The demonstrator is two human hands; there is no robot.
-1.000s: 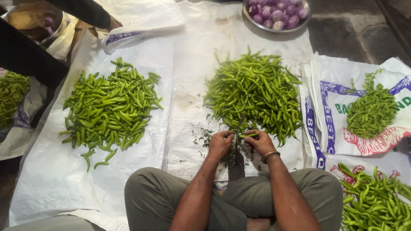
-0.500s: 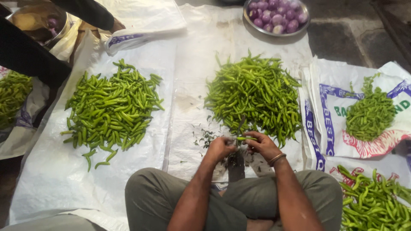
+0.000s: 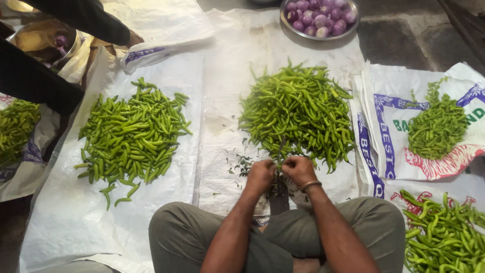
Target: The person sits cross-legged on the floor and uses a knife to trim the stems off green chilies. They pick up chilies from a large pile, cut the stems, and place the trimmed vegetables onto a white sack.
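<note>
Far left, 9 o'clock: partial chilli heap (image 3: 15, 129) on a sack, a co-worker's dark sleeve (image 3: 35, 83) above it.

Left centre, 9 to 10 o'clock: sorted pile (image 3: 132, 134) of green chillies on a white sheet (image 3: 60, 222); it lies well apart from the hands and looks like finished work, though from this height I cannot tell whether the stems are off.

Centre, 12 o'clock: main pile (image 3: 299, 112), the largest, just beyond the hands. Loose stem bits (image 3: 241, 164) lie scattered at its near left edge.

Centre, 6 o'clock: left hand (image 3: 260, 177) and right hand (image 3: 299, 171), close together and curled, apparently pinching one chilli (image 3: 279, 154) (too small to be sure) over an upright dark blade (image 3: 279, 194) held between the knees.

Top centre-right, 1 o'clock: steel bowl (image 3: 348, 28) of purple onions.

Right, 3 o'clock: small heap (image 3: 437, 126) of chilli pieces on a printed sack (image 3: 389, 106).

Lower right, 5 o'clock: further chillies (image 3: 442, 235), whole.

Progress, as a judgement: roughly midway at best. Some has been set aside, but the main pile is big and the lower-right lot looks untouched.
</note>
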